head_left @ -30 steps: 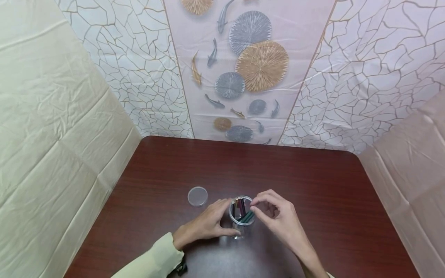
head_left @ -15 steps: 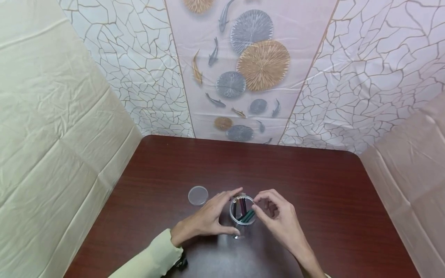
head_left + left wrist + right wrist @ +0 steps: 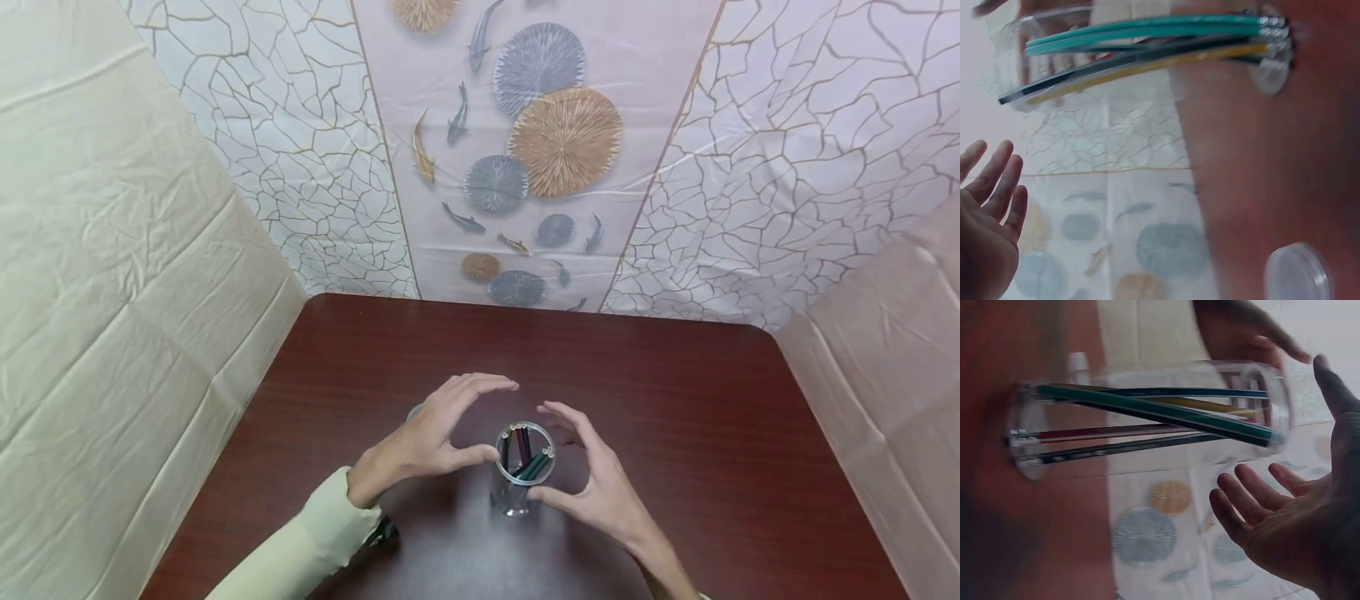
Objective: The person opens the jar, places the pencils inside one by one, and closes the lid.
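A clear plastic jar stands upright on the table without a lid. Several pencils lean inside it, green, dark, red and yellow ones among them. To the jar's left is my left hand, fingers spread and curved in the air, apart from the jar. My right hand is at the jar's right side with fingers parted from the thumb. In the right wrist view its fingers are clear of the jar wall and hold nothing. The round clear lid lies on the table, mostly hidden behind my left hand in the head view.
The dark red-brown table has rounded far corners. Patterned cloth hangs behind it, and pale cloth walls rise at the left and right sides. A dark object shows by the left sleeve.
My left hand has moved up and left, away from the jar, now covering most of the lid. My right hand's thumb and fingers have spread apart at the rim. The jar stays in place.
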A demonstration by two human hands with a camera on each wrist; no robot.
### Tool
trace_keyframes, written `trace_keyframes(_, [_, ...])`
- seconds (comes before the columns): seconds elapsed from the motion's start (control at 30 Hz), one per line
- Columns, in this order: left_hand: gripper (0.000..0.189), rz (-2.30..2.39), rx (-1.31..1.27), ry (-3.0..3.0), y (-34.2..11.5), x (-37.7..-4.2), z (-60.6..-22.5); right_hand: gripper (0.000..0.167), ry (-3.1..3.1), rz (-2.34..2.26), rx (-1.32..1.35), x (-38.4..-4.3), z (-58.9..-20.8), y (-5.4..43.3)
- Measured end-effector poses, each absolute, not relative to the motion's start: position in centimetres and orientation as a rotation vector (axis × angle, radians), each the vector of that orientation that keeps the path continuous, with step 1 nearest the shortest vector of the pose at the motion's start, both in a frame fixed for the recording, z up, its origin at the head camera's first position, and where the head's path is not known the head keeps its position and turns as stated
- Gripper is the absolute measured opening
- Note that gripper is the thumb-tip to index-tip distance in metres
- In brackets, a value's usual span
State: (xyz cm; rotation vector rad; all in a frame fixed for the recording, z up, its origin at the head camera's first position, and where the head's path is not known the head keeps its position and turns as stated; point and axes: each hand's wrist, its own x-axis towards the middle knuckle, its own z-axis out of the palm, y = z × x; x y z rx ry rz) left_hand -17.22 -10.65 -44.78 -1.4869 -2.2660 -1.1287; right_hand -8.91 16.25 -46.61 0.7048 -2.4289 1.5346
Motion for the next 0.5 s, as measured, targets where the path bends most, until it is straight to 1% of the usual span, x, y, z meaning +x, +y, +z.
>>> trace_keyframes(0.1, [0.065,-1.081,-1.492,-2.235,-10.8,-17.5,-43.8,0.111,-2.441,1.548,0.715,-8.9,-47.9,16.0])
trace_keyframes(0.23, [0.042,-0.991,-1.512,-2.19,-10.7,-17.5,-43.0,0.114,-2.477,1.551,0.693,-8.8,-49.6,15.4])
trace_keyframes(0.37, [0.026,-0.886,-1.513,-2.176,-10.5,-17.4,-42.6,0.106,-2.487,1.605,0.646,-8.7,-50.8,14.9])
trace_keyframes(0.5, [0.02,-0.799,-1.503,-2.183,-10.4,-17.2,-42.6,0.097,-2.459,1.61,0.629,-8.7,-51.5,14.6])
